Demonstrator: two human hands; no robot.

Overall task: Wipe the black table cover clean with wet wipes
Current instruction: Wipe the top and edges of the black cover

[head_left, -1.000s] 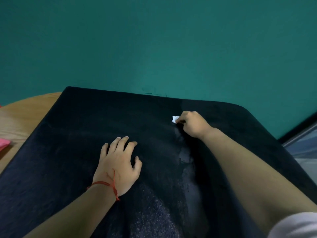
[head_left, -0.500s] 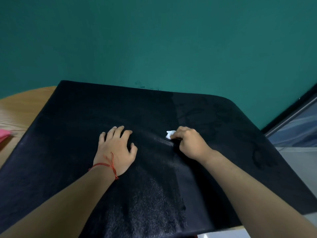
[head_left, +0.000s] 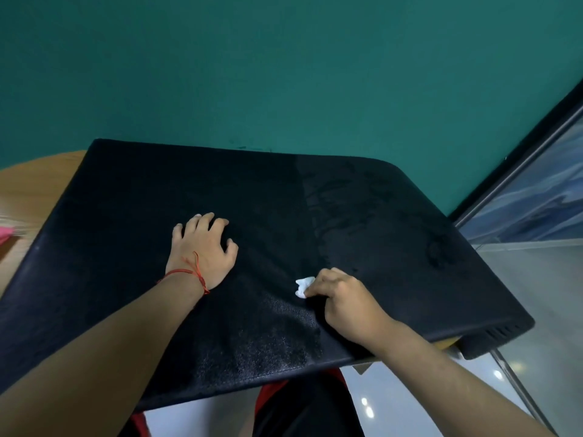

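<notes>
Right hand (head_left: 350, 302) pinches the balled wet wipe (head_left: 303, 287) against the black table cover (head_left: 126, 222); left hand (head_left: 203, 247) presses flat, fingers spread. I'd overlap strokes, keeping pressure even toward the unwiped left.

**Hidden and cut off at the table**

Most of the wet wipe (head_left: 303, 286) is hiding inside the right hand (head_left: 350, 305). Only a crumpled white tip is poking out at ten o'clock from the knuckles, and the fingertips gripping it are curling out of sight. The wooden table (head_left: 38, 184) is lying almost wholly under the black table cover (head_left: 126, 216), showing mainly at nine o'clock. There a pink thing (head_left: 5, 234) is running off the picture's edge, too blurred to name. Both forearms are leaving the frame at five and seven o'clock.
</notes>
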